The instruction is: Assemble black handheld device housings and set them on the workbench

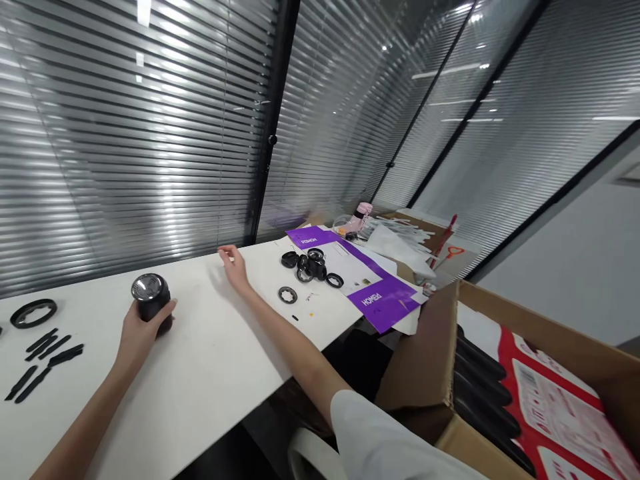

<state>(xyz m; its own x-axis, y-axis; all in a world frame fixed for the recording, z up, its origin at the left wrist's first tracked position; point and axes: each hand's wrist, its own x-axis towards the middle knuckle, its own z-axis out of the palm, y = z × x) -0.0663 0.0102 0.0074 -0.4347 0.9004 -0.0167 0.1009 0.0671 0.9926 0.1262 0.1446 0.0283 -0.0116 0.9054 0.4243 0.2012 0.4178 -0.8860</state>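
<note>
My left hand [137, 333] is wrapped around a black cylinder with a shiny, silvery top [147, 288], which stands upright on the white table. What exactly this cylinder is, I cannot make out. Further right, my right hand [234, 268] is held over the table near its back edge, fingers reaching left and apart from the thumb, with nothing visible in them. To the left of the cylinder lie several black flat strips [43, 360] and a black ring [34, 313]. Right of my right hand are a notched dark ring [287, 295] and a pile of black round parts [313, 265].
Purple-and-white printed sheets [383, 303] cover the table's right end. Behind them are a pink item [363, 211], white plastic wrapping [395, 247] and orange-handled scissors [454, 252]. An open cardboard box [425, 360] with red-and-white packages stands at right. Glass with blinds [125, 167] borders the back.
</note>
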